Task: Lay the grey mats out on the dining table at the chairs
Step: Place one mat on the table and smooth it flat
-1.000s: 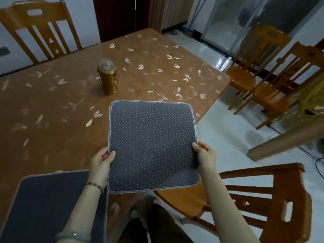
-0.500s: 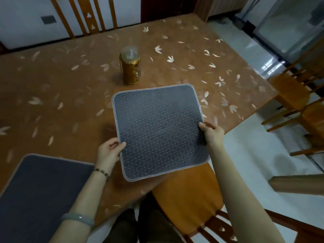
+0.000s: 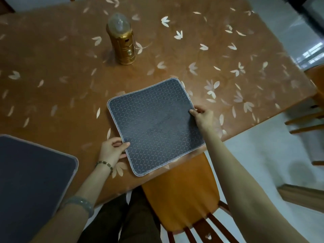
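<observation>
A grey mat (image 3: 156, 125) with a diamond pattern and pale stitched edge lies low over the near edge of the brown dining table (image 3: 52, 71), turned slightly askew. My left hand (image 3: 112, 149) pinches its near left edge. My right hand (image 3: 203, 116) pinches its right edge. The mat's near corner hangs just past the table edge, above the seat of an orange wooden chair (image 3: 182, 195) pushed under the table. A second grey mat (image 3: 29, 176) lies flat on the table at the lower left, cut off by the frame.
A gold lantern with a clear dome top (image 3: 122, 41) stands upright on the table beyond the held mat. Another wooden chair (image 3: 315, 95) sits at the table's right end. Pale floor tiles lie to the right. My dark trousers show below the table edge.
Both hands have lowered the mat toward the table and brought it nearer the edge above the chair. My view has tilted down and closer to the table.
</observation>
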{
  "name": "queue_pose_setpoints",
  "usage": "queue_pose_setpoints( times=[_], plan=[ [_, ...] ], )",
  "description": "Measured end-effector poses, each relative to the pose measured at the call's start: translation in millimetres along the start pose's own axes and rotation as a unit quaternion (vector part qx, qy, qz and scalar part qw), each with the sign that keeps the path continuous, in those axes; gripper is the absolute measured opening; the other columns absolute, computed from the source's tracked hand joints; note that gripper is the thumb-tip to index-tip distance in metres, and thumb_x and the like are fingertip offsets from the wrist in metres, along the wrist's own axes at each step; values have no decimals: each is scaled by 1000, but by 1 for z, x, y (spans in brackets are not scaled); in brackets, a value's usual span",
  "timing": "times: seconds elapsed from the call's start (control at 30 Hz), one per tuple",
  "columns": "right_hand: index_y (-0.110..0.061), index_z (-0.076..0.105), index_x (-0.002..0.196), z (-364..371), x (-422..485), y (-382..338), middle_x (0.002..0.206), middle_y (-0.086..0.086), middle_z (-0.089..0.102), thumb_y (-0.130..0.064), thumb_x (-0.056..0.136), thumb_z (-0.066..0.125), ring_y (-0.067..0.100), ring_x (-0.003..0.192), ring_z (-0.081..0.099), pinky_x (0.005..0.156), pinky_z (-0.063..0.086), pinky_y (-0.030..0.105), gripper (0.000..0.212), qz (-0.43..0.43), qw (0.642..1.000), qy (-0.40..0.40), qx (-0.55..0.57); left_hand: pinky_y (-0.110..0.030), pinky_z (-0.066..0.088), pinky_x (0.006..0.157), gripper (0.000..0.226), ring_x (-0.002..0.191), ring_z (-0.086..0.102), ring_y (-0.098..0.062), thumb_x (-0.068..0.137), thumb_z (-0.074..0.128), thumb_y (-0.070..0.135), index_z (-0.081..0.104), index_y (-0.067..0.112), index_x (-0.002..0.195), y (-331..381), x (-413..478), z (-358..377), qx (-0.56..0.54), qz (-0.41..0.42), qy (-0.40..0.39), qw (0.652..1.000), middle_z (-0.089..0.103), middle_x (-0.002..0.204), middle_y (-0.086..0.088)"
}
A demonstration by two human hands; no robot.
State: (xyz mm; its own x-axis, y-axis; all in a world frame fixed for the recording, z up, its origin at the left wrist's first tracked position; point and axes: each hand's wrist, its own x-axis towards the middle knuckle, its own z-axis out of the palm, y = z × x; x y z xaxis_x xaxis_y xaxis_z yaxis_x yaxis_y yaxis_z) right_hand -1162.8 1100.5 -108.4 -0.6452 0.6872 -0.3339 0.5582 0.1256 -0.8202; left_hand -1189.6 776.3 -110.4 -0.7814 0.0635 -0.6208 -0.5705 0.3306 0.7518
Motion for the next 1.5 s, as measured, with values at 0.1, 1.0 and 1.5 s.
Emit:
queue_pose_setpoints(
  times=[0.1,1.0,1.5],
  plan=[
    [-11,76,96,3,9,18,92,1,73,-11,83,68,11,76,62,78,53,32,15,-7,999,2,-41,-21,57,57,20,84,67,-18,78,73,5,64,23,81,-6,4,9,8,5,32,999,64,98,-9],
    [-11,72,109,-2,16,37,91,4,61,-22,83,71,15,80,51,72,36,25,28,-61,985,-22,-158,-36,60,64,23,74,71,-22,69,81,8,62,8,81,-29,9,11,59,-80,63,993,70,83,-12],
    [-15,41,142,31,4,7,147,25,32,-30,88,57,41,135,29,111,25,50,58,-261,906,-37,-332,-45,21,116,79,141,26,-28,81,66,44,28,12,143,1,18,18,395,218,74,889,31,152,-9]
  ],
)
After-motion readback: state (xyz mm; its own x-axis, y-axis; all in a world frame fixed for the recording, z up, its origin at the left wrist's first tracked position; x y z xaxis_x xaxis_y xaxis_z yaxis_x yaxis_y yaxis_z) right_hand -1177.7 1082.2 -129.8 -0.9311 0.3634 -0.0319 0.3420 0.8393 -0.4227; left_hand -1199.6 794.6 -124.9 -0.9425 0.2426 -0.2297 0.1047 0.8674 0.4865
